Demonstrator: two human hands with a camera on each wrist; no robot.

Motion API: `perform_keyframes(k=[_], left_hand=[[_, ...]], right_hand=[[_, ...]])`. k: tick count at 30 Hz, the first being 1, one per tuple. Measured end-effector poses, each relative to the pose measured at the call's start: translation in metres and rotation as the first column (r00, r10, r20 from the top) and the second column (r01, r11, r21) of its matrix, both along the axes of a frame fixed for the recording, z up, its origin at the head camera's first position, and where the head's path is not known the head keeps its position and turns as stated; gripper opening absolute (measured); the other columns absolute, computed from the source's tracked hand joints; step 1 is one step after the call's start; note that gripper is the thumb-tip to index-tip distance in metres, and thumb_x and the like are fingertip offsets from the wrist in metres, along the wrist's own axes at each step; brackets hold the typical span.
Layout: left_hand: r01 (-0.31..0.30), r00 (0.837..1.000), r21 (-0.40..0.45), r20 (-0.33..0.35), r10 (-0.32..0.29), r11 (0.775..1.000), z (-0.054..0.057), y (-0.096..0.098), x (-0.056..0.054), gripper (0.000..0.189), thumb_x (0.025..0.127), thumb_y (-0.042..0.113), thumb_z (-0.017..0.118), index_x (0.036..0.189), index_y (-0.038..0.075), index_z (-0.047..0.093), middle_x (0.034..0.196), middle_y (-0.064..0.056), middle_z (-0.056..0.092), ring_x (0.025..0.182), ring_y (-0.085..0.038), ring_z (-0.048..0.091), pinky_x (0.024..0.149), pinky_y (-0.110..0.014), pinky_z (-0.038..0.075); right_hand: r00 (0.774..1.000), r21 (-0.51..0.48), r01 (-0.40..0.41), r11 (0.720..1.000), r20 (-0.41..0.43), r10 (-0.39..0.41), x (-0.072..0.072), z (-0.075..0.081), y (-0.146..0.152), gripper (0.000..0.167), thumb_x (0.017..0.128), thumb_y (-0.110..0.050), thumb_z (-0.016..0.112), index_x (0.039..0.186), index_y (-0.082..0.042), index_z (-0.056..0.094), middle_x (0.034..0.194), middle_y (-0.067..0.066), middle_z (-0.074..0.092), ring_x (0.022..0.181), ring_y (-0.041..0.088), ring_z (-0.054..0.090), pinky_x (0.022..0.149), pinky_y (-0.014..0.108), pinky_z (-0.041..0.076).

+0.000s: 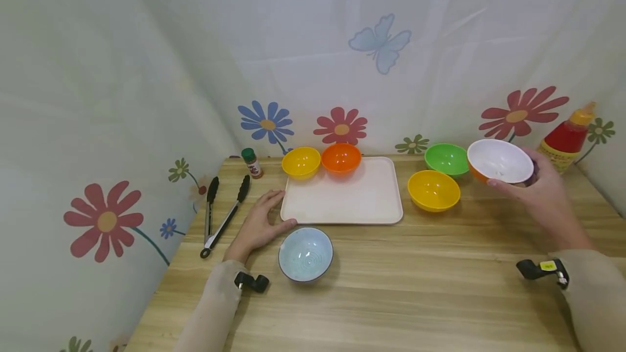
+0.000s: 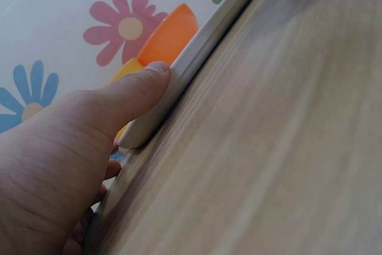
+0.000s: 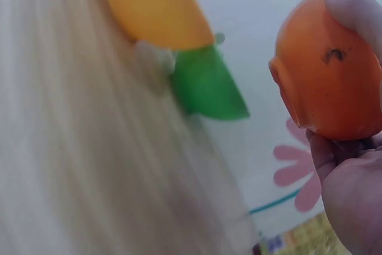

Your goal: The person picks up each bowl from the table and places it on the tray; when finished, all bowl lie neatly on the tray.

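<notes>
My right hand (image 1: 550, 200) grips a bowl (image 1: 500, 161) that is white inside and orange outside, raised off the table at the right. In the right wrist view the orange outside of this bowl (image 3: 334, 70) faces the camera, with a small dark mark on it. My left hand (image 1: 259, 227) lies by the near left corner of a white tray (image 1: 347, 197), thumb against its front edge and fingers along its left side. A yellow bowl (image 1: 301, 163) and an orange bowl (image 1: 341, 159) sit at the tray's back left. Near my left thumb stands a pale blue bowl (image 1: 305, 254).
Another yellow bowl (image 1: 433, 191) and a green bowl (image 1: 446, 159) stand right of the tray. A red sauce bottle (image 1: 564, 140) is behind my right hand. Tongs (image 1: 222, 221) and a green-capped seasoning jar (image 1: 252, 163) lie left on the wooden table (image 1: 415, 297); a flowered curtain hangs behind.
</notes>
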State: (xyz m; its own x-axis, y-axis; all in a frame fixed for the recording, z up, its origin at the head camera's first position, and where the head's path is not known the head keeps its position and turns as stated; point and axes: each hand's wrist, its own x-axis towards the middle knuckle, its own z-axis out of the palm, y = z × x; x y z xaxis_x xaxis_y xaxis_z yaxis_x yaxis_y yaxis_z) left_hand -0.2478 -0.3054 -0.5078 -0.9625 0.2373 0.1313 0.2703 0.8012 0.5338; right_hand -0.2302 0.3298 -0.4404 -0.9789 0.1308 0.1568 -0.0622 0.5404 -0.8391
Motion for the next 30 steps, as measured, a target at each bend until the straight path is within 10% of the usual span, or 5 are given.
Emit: perform_keyframes(k=[30], left_hand=[[-0.021,0.999,-0.013,0.032,0.022,1.0,0.003,0.0,0.0,0.1,0.092,0.068,0.083,0.171,0.018,0.047,0.177,-0.013,0.04,0.166,-0.04,0.033,0.133,-0.067,0.03]], right_hand=[[0.981,-0.145,-0.179,0.973,-0.099,0.166,-0.044,0.025,-0.086,0.1,0.098,-0.034,0.09,0.173,-0.01,0.028,0.167,0.017,0.043,0.146,0.038,0.047,0.107,0.005,0.046]])
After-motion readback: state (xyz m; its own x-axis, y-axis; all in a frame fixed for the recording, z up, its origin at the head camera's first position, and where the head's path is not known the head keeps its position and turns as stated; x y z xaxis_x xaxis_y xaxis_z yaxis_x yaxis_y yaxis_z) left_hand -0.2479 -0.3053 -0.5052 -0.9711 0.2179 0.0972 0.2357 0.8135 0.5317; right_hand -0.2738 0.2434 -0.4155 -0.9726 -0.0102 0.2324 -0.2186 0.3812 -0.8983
